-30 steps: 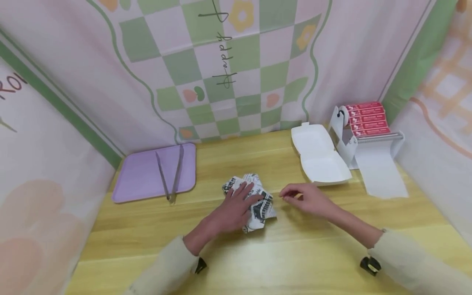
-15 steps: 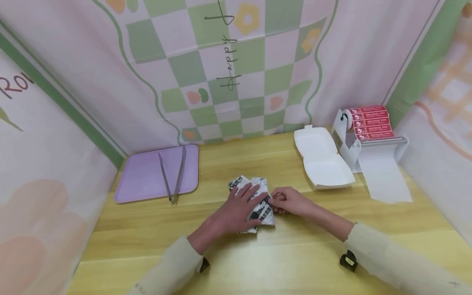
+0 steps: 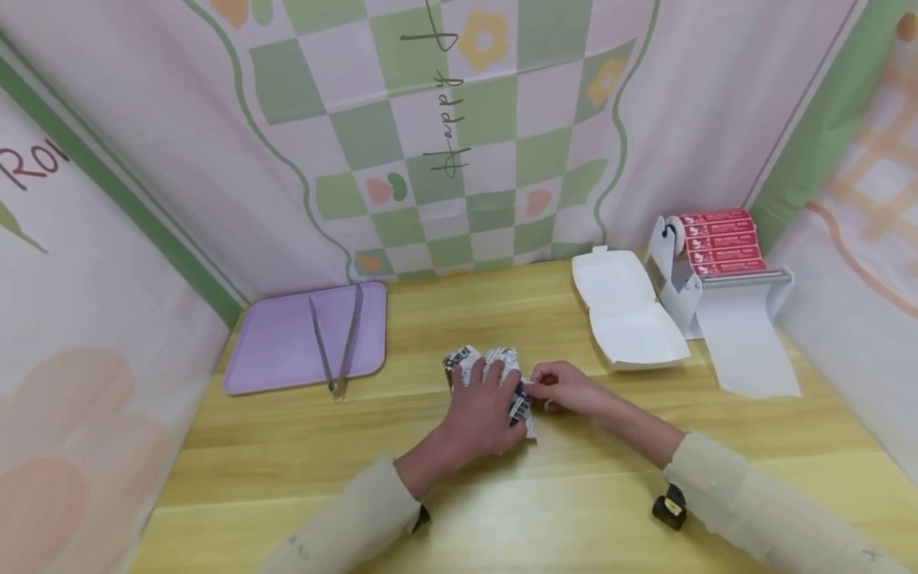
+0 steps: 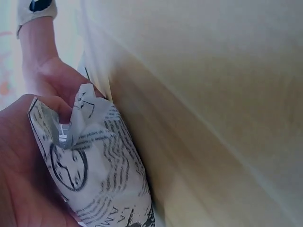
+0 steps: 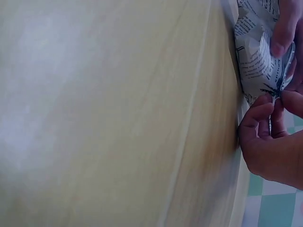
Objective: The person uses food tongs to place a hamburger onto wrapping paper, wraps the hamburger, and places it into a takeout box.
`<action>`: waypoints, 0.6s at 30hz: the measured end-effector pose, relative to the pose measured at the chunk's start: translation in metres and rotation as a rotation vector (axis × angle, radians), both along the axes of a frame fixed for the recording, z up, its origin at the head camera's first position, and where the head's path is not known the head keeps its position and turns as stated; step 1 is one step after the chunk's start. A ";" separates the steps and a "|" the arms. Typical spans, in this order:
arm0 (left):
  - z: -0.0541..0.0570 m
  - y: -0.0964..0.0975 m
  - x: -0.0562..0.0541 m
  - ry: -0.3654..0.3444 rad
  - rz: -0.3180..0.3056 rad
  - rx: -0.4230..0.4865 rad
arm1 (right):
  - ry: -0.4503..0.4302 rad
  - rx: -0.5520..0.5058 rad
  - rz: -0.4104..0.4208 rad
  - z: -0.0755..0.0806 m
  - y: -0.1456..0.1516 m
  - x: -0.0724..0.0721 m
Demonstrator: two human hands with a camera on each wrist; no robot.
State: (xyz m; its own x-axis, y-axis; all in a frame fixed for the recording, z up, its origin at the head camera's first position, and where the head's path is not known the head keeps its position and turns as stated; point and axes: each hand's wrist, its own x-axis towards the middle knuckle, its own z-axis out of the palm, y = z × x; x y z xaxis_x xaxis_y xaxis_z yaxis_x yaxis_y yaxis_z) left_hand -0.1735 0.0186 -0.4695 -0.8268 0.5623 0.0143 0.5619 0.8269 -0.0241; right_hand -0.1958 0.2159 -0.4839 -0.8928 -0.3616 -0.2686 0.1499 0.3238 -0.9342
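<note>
Gripping from above with the left hand [image 3: 482, 418], clamped with fingers bent over and around a printed paper bundle [image 4: 106, 170], and doing it right around mid-table! Pressing one digit of that hand into the creased paper too, as seen from the right wrist. Then straight to three o'clock on the bundle's edge, pinching with the right hand [image 3: 570, 389], with thumb and forefinger together on a narrow tip of the wrapping.

Outward along the arms now, to pale sleeves [image 3: 753, 494], at seven to eight o'clock on the left and near four on the right, with a black device [image 3: 669, 510] just below the right cuff. Underneath, nothing fancier than a wood-grain table [image 3: 301, 462].

Off to between nine and ten o'clock, well apart from the bundle, for a purple tray [image 3: 276, 343], loaded with metal tongs [image 3: 350, 335], splayed in a V and jutting over the near rim. Across to two o'clock, for an unfolded white box [image 3: 634, 327], then farther that way for a dispenser [image 3: 674, 299], draped with red labels [image 3: 724, 243] and trailing a white strip [image 3: 746, 343]. Finally up to twelve, for a green-checkered hanging [image 3: 495, 151]!
</note>
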 end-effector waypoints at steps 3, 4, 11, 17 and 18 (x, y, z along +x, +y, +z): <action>0.000 -0.001 0.002 -0.020 0.004 -0.042 | -0.001 -0.004 -0.001 -0.001 0.001 0.001; 0.000 -0.003 0.002 -0.029 -0.005 -0.053 | 0.001 0.000 -0.001 0.000 0.001 0.002; 0.002 -0.015 -0.002 -0.091 -0.112 -0.074 | 0.091 0.087 0.027 0.001 0.000 0.005; 0.002 -0.022 -0.007 -0.076 -0.144 0.021 | 0.153 0.151 0.029 -0.002 -0.002 0.007; 0.001 -0.022 -0.007 -0.060 -0.139 0.037 | 0.154 0.166 0.026 -0.002 -0.003 0.008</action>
State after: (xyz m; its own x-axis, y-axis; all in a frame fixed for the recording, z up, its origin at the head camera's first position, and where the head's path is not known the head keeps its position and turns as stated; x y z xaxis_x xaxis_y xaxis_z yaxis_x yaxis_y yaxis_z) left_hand -0.1806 -0.0038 -0.4683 -0.7410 0.6714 -0.0095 0.6705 0.7407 0.0419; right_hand -0.1882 0.2132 -0.4860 -0.9190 -0.3467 -0.1874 -0.0009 0.4772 -0.8788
